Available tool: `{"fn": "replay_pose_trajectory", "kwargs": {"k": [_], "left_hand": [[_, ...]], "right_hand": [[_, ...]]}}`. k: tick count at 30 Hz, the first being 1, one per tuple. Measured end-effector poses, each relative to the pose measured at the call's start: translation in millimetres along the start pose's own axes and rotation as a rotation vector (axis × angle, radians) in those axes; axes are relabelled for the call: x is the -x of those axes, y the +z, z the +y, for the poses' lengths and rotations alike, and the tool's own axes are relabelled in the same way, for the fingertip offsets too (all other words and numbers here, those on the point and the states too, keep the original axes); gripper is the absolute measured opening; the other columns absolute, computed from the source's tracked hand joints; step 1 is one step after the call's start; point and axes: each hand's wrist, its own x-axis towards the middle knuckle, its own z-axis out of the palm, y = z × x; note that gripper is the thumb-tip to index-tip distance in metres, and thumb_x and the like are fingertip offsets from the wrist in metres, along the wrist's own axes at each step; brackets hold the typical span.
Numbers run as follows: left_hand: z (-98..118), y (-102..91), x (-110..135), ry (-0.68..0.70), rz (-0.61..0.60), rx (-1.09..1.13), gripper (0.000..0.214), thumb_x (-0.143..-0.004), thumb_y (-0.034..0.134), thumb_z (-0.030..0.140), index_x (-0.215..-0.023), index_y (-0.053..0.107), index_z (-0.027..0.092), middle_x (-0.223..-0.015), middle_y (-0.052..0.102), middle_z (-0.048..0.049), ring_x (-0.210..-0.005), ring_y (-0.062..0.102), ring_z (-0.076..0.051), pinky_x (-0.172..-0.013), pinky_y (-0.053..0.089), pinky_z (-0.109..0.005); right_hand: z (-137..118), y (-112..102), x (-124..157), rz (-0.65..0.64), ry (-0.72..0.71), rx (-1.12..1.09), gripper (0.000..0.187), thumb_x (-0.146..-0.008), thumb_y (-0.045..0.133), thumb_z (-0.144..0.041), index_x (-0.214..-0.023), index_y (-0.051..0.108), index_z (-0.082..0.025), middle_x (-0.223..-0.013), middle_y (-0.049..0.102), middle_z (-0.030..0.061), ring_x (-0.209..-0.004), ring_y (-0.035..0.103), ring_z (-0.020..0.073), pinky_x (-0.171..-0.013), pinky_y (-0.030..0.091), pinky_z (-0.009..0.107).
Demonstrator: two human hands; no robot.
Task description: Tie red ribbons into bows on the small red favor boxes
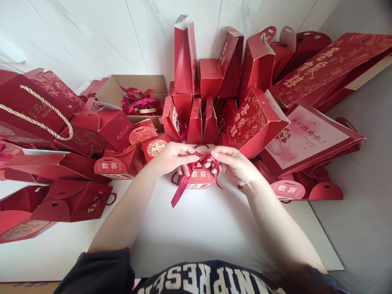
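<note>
A small red gift box [200,179] with white characters on its front stands on the white sheet [199,228] in front of me. A dark red ribbon [181,188] runs over its top, and one end hangs down to the left. My left hand [171,158] pinches the ribbon at the box's top from the left. From the right, my right hand [234,162] pinches the same ribbon, its fingertips almost touching those of the left.
Red gift boxes and bags crowd the back and both sides: upright folded ones [196,118] behind the hands, a bag with a rope handle [36,106] at left, large flat bags [306,134] at right. A cardboard box [137,87] holds more ribbons. Grey floor lies right.
</note>
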Motion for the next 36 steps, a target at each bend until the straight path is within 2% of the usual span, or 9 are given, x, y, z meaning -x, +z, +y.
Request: {"fn": "replay_pose_trajectory", "kwargs": {"k": [5, 11, 15, 20, 24, 28, 30, 33, 36], "left_hand": [[-5.1, -4.4, -1.6, -0.061, -0.044, -0.064, 0.027, -0.080, 0.071, 0.038, -0.090, 0.073, 0.013, -0.076, 0.074, -0.0073, -0.043, 0.059, -0.007, -0.035, 0.036, -0.015], [-10.0, -7.4, -4.2, -0.112, -0.087, -0.087, 0.024, -0.078, 0.073, 0.036, -0.083, 0.076, 0.013, -0.072, 0.074, -0.0078, -0.060, 0.071, -0.016, -0.047, 0.051, -0.018], [-9.0, -7.8, -3.3, -0.101, -0.115, -0.097, 0.022, -0.077, 0.073, 0.034, -0.087, 0.077, 0.014, -0.075, 0.075, -0.0080, -0.062, 0.072, -0.017, -0.048, 0.052, -0.018], [-8.8, -7.3, -2.5, -0.093, -0.130, -0.099, 0.024, -0.075, 0.076, 0.033, -0.090, 0.078, 0.015, -0.073, 0.075, -0.0081, -0.064, 0.072, -0.017, -0.050, 0.053, -0.019], [-8.0, -5.9, -1.9, -0.096, -0.135, -0.107, 0.022, -0.073, 0.077, 0.032, -0.088, 0.077, 0.016, -0.072, 0.075, -0.0067, -0.064, 0.072, -0.016, -0.051, 0.053, -0.019], [-5.9, -3.5, 0.2, -0.081, -0.121, -0.120, 0.027, -0.074, 0.076, 0.032, -0.096, 0.076, 0.016, -0.072, 0.075, -0.0060, -0.065, 0.072, -0.017, -0.051, 0.053, -0.020], [-5.4, -2.4, 1.2, -0.065, -0.120, -0.137, 0.028, -0.073, 0.077, 0.032, -0.097, 0.076, 0.016, -0.072, 0.074, -0.0060, -0.065, 0.071, -0.017, -0.052, 0.053, -0.021], [-6.2, -1.2, 1.2, -0.053, -0.118, -0.169, 0.031, -0.073, 0.076, 0.038, -0.094, 0.076, 0.016, -0.075, 0.075, -0.0074, -0.066, 0.072, -0.018, -0.053, 0.053, -0.023], [-7.7, -0.4, -0.2, -0.052, -0.100, -0.208, 0.031, -0.077, 0.072, 0.042, -0.090, 0.076, 0.015, -0.078, 0.075, -0.0086, -0.065, 0.072, -0.018, -0.051, 0.052, -0.022]], "right_hand": [[3.9, -2.6, -3.0, -0.013, 0.080, -0.017, 0.023, -0.082, 0.072, -0.042, -0.085, 0.072, -0.019, -0.078, 0.073, 0.0037, -0.068, 0.066, 0.0130, -0.067, 0.054, 0.025], [5.9, -3.6, -1.7, -0.066, 0.095, -0.002, 0.025, -0.082, 0.072, -0.042, -0.091, 0.074, -0.019, -0.084, 0.076, 0.0053, -0.079, 0.070, 0.0161, -0.082, 0.056, 0.033], [4.5, -4.1, -0.6, -0.065, 0.061, 0.131, 0.024, -0.079, 0.076, -0.038, -0.093, 0.078, -0.019, -0.087, 0.076, 0.0051, -0.079, 0.067, 0.0151, -0.081, 0.053, 0.032], [10.0, -3.3, -2.2, -0.042, -0.017, 0.206, 0.025, -0.078, 0.076, -0.039, -0.096, 0.079, -0.021, -0.077, 0.072, 0.0018, -0.063, 0.057, 0.0113, -0.064, 0.048, 0.029], [14.6, 0.3, -3.2, -0.031, -0.044, 0.299, 0.026, -0.080, 0.073, -0.038, -0.102, 0.077, -0.023, -0.081, 0.069, 0.0013, -0.055, 0.050, 0.0090, -0.054, 0.044, 0.028], [16.5, 3.4, -3.2, -0.034, -0.115, 0.406, 0.023, -0.085, 0.068, -0.033, -0.104, 0.077, -0.024, -0.091, 0.065, 0.0029, -0.077, 0.061, 0.0146, -0.071, 0.050, 0.030], [17.3, 4.8, -2.9, -0.034, -0.178, 0.519, 0.022, -0.089, 0.063, -0.029, -0.106, 0.076, -0.025, -0.093, 0.062, 0.0033, -0.087, 0.061, 0.0166, -0.079, 0.049, 0.032], [17.3, 7.9, -1.8, -0.029, -0.266, 0.716, 0.023, -0.092, 0.057, -0.025, -0.107, 0.074, -0.027, -0.093, 0.061, 0.0028, -0.087, 0.061, 0.0163, -0.081, 0.048, 0.032], [14.5, 12.1, 0.7, 0.009, -0.255, 0.796, 0.017, -0.091, 0.057, -0.023, -0.101, 0.069, -0.025, -0.090, 0.063, 0.0006, -0.070, 0.059, 0.0127, -0.068, 0.048, 0.029]]}}
